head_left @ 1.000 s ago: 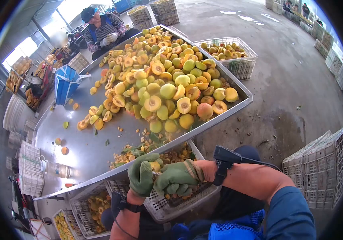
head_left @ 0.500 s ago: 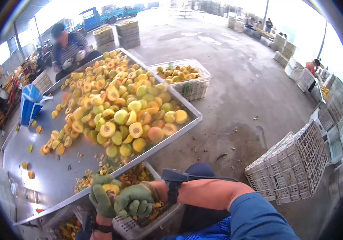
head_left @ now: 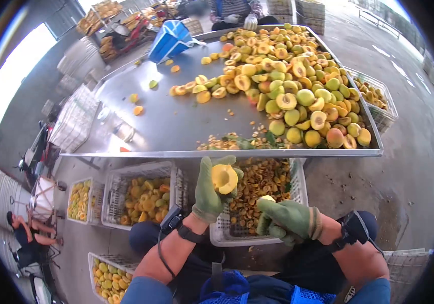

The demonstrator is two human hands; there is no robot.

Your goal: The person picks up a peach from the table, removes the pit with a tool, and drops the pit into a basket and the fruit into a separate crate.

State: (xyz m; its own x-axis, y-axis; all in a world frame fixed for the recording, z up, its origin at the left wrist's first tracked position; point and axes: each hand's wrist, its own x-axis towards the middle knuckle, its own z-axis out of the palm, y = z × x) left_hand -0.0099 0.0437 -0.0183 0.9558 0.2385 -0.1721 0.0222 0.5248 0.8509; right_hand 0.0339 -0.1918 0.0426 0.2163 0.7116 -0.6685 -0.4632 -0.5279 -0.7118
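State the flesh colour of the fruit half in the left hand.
The fruit half in the left hand has yellow flesh, best seen in the head view.

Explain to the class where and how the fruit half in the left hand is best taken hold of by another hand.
Probably pinch the fruit half by its curved rim, between thumb and fingertips, coming from the camera side. Its cut face, with a hollow in the middle, is turned that way, while the gloved left hand wraps behind it.
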